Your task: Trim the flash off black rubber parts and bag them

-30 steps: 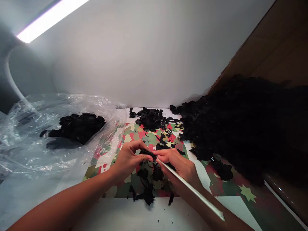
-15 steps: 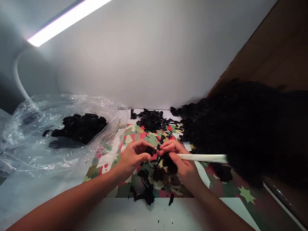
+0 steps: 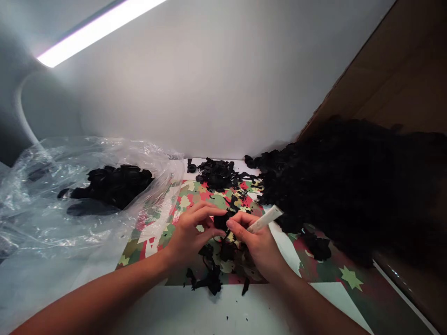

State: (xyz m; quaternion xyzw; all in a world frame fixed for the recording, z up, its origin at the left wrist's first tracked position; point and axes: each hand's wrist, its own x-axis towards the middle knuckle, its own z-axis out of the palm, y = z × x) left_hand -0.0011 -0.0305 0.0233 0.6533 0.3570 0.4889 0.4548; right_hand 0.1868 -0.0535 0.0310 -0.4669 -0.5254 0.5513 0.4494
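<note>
A long strip light [image 3: 98, 30] glares at upper left, washing the grey wall [image 3: 216, 83] in soft, even brightness. The clear plastic bag [image 3: 70, 204] throws back white highlights. The black heap [image 3: 356, 186] at right sinks into detail-less dark. Edges bow outward; the forearms near the bottom look slightly soft.

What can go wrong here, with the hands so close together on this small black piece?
The white tool in the right hand works close to the left hand fingers; a slip may hurt them. The small black piece may drop among the black scraps and be hard to find.
</note>
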